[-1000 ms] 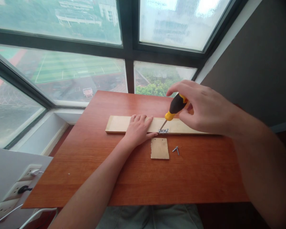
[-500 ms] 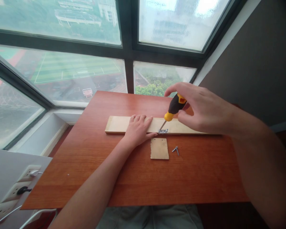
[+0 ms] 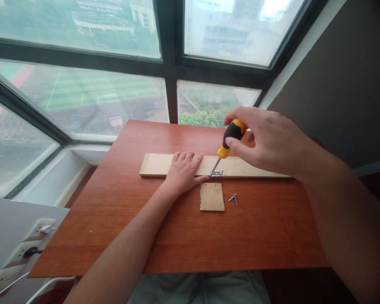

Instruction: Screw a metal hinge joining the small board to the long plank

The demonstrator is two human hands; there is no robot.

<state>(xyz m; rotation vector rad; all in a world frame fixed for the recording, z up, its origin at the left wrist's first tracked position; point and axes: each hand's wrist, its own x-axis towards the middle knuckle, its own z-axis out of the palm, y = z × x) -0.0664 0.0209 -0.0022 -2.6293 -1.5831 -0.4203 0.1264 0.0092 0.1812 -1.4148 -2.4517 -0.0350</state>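
My right hand [image 3: 256, 137] grips a yellow-and-black screwdriver [image 3: 232, 137] by its handle. The screwdriver leans to the right, its tip down at the left end of a small metal hinge [image 3: 217, 173]. That hinge sits at the near edge of a long pale wooden board [image 3: 156, 164]. Flat on the board, left of the hinge, rests my left hand [image 3: 183, 171], fingers stretched out and thumb along the near edge. Just in front lies a small wooden piece [image 3: 212, 197] with two holes near its far edge. Two loose screws [image 3: 233, 199] lie beside it.
The reddish-brown table [image 3: 114, 236] stands against a window with dark frames [image 3: 171, 67]. Wall sockets [image 3: 22, 251] with plugs and white cables are at the lower left. A dark grey wall [image 3: 345, 80] rises on the right.
My right hand has shifted its fingers around the screwdriver handle, the thumb now pressed against its dark grip. The tip stays at the hinge. My left hand and the board have not moved.
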